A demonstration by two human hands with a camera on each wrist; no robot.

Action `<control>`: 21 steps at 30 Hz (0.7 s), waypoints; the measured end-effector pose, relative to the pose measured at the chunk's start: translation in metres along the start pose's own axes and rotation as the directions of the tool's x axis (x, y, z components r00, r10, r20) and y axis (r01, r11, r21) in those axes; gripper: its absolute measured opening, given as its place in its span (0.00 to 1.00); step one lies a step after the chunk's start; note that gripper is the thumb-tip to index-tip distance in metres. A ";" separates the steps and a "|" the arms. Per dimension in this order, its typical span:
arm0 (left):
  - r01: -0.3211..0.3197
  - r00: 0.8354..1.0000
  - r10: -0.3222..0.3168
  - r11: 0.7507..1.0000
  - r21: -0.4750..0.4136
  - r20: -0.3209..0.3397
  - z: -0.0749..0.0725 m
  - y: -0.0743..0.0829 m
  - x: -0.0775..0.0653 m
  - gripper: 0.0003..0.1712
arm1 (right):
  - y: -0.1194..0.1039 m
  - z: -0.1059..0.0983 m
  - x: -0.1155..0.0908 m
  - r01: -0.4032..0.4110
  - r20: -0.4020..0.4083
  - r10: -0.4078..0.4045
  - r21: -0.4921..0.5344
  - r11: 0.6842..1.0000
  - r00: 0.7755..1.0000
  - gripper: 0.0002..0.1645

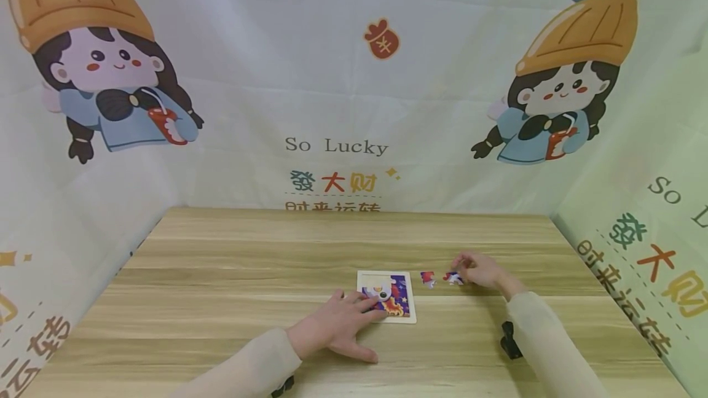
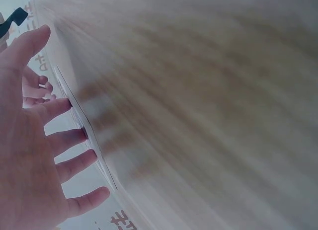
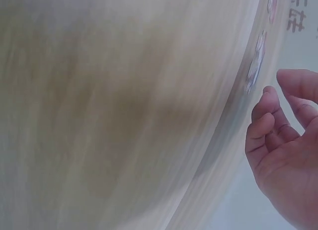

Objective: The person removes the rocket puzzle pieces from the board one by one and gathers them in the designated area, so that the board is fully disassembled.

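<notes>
Two loose pieces [image 1: 428,277] in a left-right row on the bench [image 1: 221,275], between puzzle tray [image 1: 412,300] and right hand [image 1: 480,270].

Left to right: left hand [image 1: 345,321] with fingers straight and spread, tips on tray's near-left part, nothing gripped. Next, tray: squarish, picture partly filled, bare patch toward far-left corner. Then inner piece, just beside tray's right rim, apart from both hands. Then outer piece [image 1: 453,278], about level with it, probably a little longer left to right. Last, right hand: fingers loosely curled, nothing seen between them; outer piece just left of tips and slightly toward the person. Contact: unable to tell from head view; small gap apparent in right wrist view. Judged nearer to both pieces: right hand.
</notes>
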State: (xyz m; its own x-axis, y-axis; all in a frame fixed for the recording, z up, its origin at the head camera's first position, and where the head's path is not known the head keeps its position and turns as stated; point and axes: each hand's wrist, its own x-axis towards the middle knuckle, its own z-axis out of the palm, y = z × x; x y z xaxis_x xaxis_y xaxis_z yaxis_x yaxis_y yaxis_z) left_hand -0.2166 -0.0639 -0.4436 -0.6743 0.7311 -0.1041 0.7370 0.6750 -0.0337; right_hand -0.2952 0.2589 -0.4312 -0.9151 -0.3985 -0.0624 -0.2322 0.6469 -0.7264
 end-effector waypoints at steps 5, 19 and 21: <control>0.002 1.000 -0.002 1.000 0.010 -0.002 0.000 0.001 0.000 0.46 | -0.003 0.009 0.005 0.067 0.010 -0.067 -0.033 0.997 0.998 0.11; -0.004 1.000 0.005 1.000 0.030 -0.023 -0.001 0.001 0.000 0.46 | -0.026 0.037 0.017 0.175 0.075 -0.168 -0.099 0.980 0.983 0.11; -0.004 1.000 0.004 1.000 0.023 -0.022 -0.001 0.001 0.000 0.46 | -0.030 0.041 0.018 0.201 0.088 -0.193 -0.092 0.975 0.977 0.12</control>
State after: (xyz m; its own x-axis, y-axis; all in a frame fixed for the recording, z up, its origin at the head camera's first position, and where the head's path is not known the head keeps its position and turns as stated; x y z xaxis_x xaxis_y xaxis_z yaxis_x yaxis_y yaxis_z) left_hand -0.2160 -0.0635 -0.4428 -0.6720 0.7359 -0.0827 0.7404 0.6698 -0.0559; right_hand -0.2917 0.2061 -0.4387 -0.8203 -0.5716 0.0187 -0.4406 0.6107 -0.6580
